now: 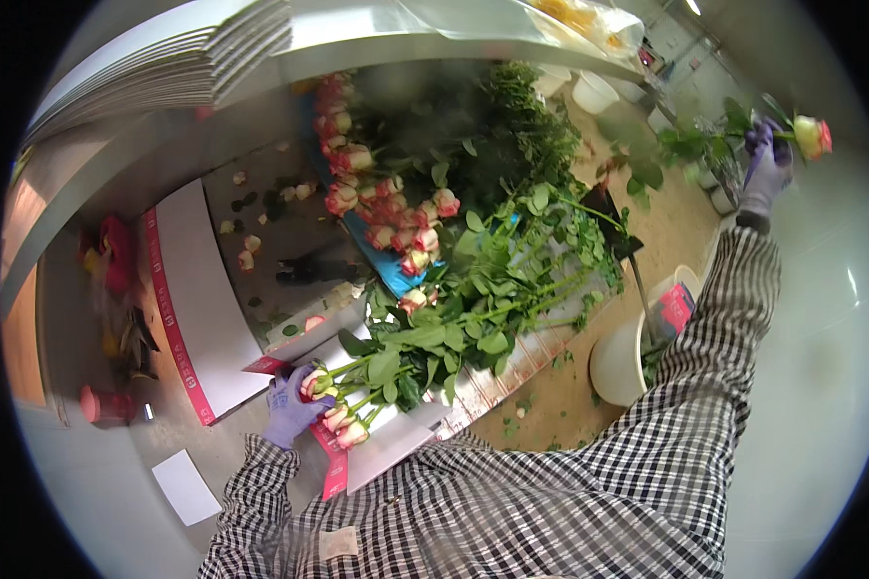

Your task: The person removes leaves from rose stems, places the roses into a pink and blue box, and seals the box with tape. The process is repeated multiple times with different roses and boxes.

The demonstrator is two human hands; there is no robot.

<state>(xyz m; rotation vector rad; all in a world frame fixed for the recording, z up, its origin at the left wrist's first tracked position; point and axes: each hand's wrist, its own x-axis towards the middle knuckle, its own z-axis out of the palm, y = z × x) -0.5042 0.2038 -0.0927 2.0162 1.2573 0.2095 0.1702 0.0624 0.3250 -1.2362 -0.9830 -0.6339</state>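
Out at the far right, my right hand [767, 155], in a purple-palmed glove, grips a single rose by its stem just below the bloom. That pink-and-cream rose [812, 137] points right, and its leafy stem trails left. At the lower left, my gloved left hand [293, 405] curls around a rose head [313, 383] at the end of a small row. Other rose heads [351, 433] sit just below its thumb. These roses lie in a folded white cardboard wrap [391, 452] with a pink printed border, their leafy stems [471, 326] stretching up and right.
Many pink-edged roses [398, 224] are heaped on blue sheeting [391, 271] beyond. A flat cardboard sheet [210, 304] lies left, near a black tool [315, 268]. Stacked cardboard [152, 76] rests on the shelf above. A white bucket [619, 362] stands by my right arm.
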